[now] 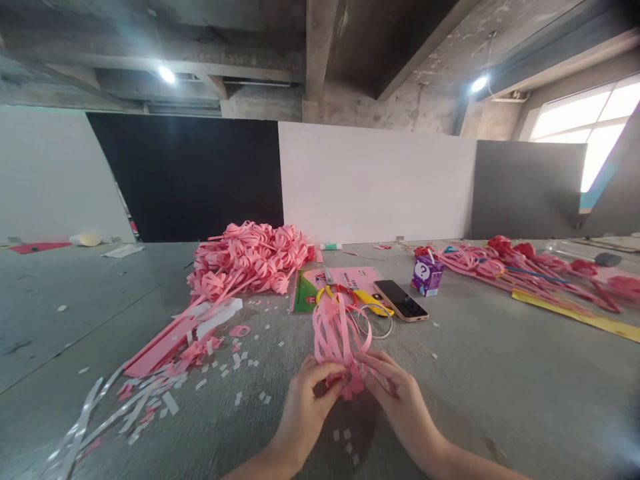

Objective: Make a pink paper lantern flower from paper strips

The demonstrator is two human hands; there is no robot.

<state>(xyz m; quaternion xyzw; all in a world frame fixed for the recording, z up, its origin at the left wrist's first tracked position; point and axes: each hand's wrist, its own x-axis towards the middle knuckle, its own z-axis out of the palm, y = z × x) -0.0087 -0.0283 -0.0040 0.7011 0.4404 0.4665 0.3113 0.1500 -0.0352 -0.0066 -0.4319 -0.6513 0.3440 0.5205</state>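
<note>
A pink paper-strip flower [336, 328] with long looping strips is held between my two hands, low in the middle of the view. The fingers of my left hand [314, 393] pinch its gathered end from the left. From the right, my right hand [395, 390] grips the same end with thumb and fingertips. Just beyond the loops lie a pink booklet [353, 275], scissors with red and yellow handles [345, 292], a yellow cutter [373, 303], a ring of silvery wire or tape [385, 330] and a phone [401, 300].
A heap of pink paper flowers [250, 260] stands at the back left. Pink strips [163, 347], silvery strips [83, 420] and white scraps [237, 360] litter the left side. A purple box [427, 275] stands right of the phone; red and pink flowers [520, 267] lie farther right.
</note>
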